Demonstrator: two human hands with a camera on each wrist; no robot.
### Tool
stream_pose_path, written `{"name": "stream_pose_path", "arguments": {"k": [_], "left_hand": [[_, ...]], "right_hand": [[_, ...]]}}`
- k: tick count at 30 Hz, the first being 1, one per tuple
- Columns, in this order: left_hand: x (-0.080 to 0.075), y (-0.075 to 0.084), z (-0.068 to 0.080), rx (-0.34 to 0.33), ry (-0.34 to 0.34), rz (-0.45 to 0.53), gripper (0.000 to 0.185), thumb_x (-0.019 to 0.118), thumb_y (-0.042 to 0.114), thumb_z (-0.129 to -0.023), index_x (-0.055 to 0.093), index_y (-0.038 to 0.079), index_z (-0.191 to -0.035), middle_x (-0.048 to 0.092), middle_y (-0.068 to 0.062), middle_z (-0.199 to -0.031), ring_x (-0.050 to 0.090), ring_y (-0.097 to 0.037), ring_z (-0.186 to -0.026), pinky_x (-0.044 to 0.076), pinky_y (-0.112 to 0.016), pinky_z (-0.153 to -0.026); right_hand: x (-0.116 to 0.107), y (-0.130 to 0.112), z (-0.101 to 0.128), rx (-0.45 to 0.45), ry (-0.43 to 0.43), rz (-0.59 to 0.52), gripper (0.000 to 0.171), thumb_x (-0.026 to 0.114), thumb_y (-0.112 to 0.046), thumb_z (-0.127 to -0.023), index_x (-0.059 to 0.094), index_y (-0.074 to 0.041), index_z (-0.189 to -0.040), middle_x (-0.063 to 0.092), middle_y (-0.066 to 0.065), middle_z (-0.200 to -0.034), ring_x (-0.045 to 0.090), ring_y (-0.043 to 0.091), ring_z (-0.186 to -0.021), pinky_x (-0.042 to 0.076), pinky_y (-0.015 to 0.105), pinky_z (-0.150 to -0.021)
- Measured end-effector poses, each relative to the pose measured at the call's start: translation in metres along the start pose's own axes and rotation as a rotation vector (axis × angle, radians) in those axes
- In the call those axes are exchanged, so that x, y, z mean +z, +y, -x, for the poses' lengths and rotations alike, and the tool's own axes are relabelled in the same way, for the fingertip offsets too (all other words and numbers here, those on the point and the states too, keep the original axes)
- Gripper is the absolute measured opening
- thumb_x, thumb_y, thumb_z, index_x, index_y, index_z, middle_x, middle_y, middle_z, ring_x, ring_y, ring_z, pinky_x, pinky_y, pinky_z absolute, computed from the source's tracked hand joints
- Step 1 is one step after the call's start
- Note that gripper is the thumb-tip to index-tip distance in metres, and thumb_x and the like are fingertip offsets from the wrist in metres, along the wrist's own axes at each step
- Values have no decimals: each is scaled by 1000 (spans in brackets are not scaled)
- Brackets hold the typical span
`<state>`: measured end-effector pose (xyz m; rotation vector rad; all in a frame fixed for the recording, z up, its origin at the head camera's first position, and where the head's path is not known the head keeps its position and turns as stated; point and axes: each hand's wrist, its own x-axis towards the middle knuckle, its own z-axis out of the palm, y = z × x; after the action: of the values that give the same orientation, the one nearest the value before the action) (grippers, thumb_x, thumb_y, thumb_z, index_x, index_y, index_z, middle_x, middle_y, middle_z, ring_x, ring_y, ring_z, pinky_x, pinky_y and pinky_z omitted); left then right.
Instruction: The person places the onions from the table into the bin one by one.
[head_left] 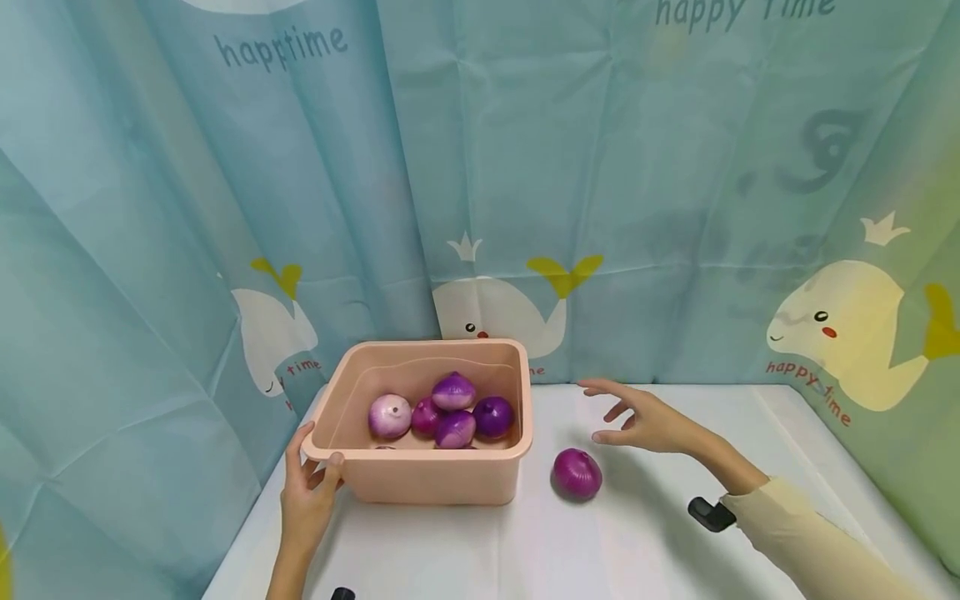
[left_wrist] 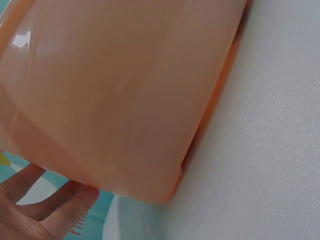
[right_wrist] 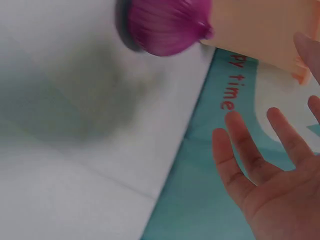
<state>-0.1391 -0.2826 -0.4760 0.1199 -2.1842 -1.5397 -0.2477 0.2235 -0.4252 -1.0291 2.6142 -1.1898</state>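
Note:
A peach plastic tub (head_left: pixel 442 483) stands on the white table and holds several purple onions (head_left: pixel 453 408). My left hand (head_left: pixel 307 492) grips the tub's near-left corner, thumb over the rim. In the left wrist view the tub's wall (left_wrist: pixel 125 90) fills the frame with my fingers (left_wrist: pixel 55 210) beneath it. One purple onion (head_left: pixel 577 473) lies on the table right of the tub. My right hand (head_left: pixel 637 417) hovers open above and behind it, fingers spread, touching nothing. The right wrist view shows that onion (right_wrist: pixel 167 22) and my spread fingers (right_wrist: pixel 250 155).
A blue curtain with whale prints (head_left: pixel 510 308) closes in the table at the back and both sides. The white table surface (head_left: pixel 600 550) stretches to the right and front of the tub. Black wrist-camera mounts (head_left: pixel 708 513) sit by my sleeve.

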Motion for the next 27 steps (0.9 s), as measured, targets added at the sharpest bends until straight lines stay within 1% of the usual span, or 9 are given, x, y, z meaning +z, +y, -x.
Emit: {"name": "stream_pose_path", "arguments": {"k": [2, 4, 8, 12, 15, 17, 20, 24, 27], "left_hand": [[-1, 0, 0, -1, 1, 0, 66, 60, 16, -105, 26, 24, -161, 40, -26, -156, 61, 7, -94, 58, -20, -74], [-1, -1, -1, 4, 0, -1, 67, 60, 16, -105, 25, 25, -161, 39, -25, -157, 61, 6, -95, 58, -20, -75], [0, -1, -2, 18, -7, -10, 67, 60, 15, -105, 25, 26, -162, 39, -23, -157, 61, 6, -96, 58, -22, -77], [0, -2, -2, 12, -12, -16, 67, 60, 16, -104, 25, 26, -161, 40, -22, -157, 61, 5, -96, 59, -25, -77], [0, -2, -3, 10, -15, -17, 67, 59, 16, -105, 25, 26, -161, 40, -23, -157, 61, 6, -96, 59, -24, -77], [0, -2, -3, 8, -15, -16, 67, 59, 16, -105, 25, 26, -162, 40, -24, -156, 60, 6, -97, 58, -22, -77], [0, -2, -4, 5, -14, -14, 68, 59, 15, -105, 25, 26, -162, 40, -23, -157, 60, 7, -97, 57, -19, -77], [0, -2, -4, -7, -15, 1, 68, 60, 15, -104, 25, 26, -162, 40, -21, -157, 60, 6, -97, 57, -18, -77], [0, -2, -3, -13, -9, 5, 68, 60, 14, -104, 25, 25, -161, 40, -22, -157, 61, 5, -97, 57, -17, -77]], "right_hand": [[6, 5, 1, 9, -34, -12, 79, 83, -32, -90, 42, -18, -156, 57, 14, -144, 69, 25, -99, 60, 34, -79], [12, 9, 2, 24, -77, -47, 79, 82, -29, -90, 40, -19, -157, 56, 18, -144, 70, 25, -97, 60, 35, -78], [23, 16, 3, 73, -178, -103, 77, 80, -30, -92, 40, -21, -157, 52, 25, -146, 70, 24, -94, 58, 35, -78], [32, 21, 4, 105, -254, -113, 76, 79, -30, -92, 41, -14, -155, 53, 26, -143, 72, 24, -87, 56, 32, -79], [36, 24, 4, 116, -276, -133, 76, 80, -27, -92, 41, -9, -154, 56, 26, -140, 73, 25, -80, 55, 31, -77], [38, 24, 2, 119, -287, -153, 75, 80, -25, -92, 41, -8, -154, 57, 24, -138, 73, 26, -78, 56, 31, -78], [41, 25, 0, 124, -308, -151, 71, 80, -25, -92, 45, -10, -152, 58, 21, -137, 73, 22, -83, 55, 32, -82], [45, 25, -3, 93, -322, -124, 61, 80, -24, -91, 55, -11, -145, 60, 17, -134, 69, 20, -92, 56, 32, -84], [47, 25, -5, 60, -312, -113, 58, 82, -22, -89, 59, -11, -141, 61, 18, -133, 69, 21, -91, 57, 31, -83]]}}
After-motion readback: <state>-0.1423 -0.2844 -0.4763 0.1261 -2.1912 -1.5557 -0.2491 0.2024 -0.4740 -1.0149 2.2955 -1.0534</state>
